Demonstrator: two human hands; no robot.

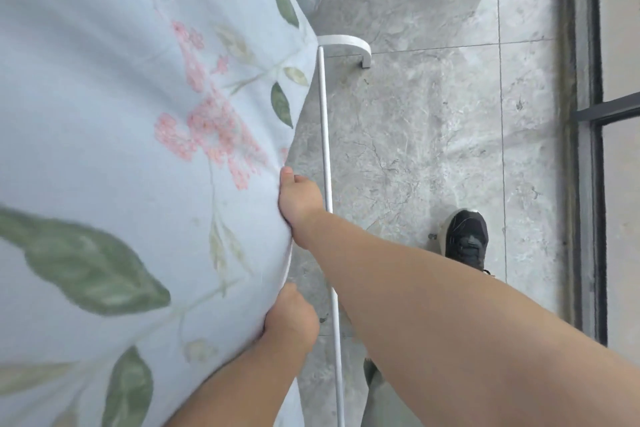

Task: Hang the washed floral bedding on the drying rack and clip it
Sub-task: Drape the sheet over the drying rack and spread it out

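The floral bedding (104, 149) fills the left of the frame as a billowing, pale blue sheet. Its right-hand edge runs from the top of the frame to the bottom. The left hand (292, 317), low and centre, grips that edge, with its fingers curled round the cloth and mostly hidden behind it. Higher up, the right hand (299, 201) pinches the same edge, thumb on the printed side and fingers tucked out of sight. Just right of both hands is the rack's white rail (323, 121), whose long axis is nearly parallel to the held edge. It passes under the right wrist, so the right hand is nearer to it. The next move probably depends on carrying the edge rightward over this rail. No clip is in view. Further right are the grey marble floor (433, 132) and a black shoe (465, 239).
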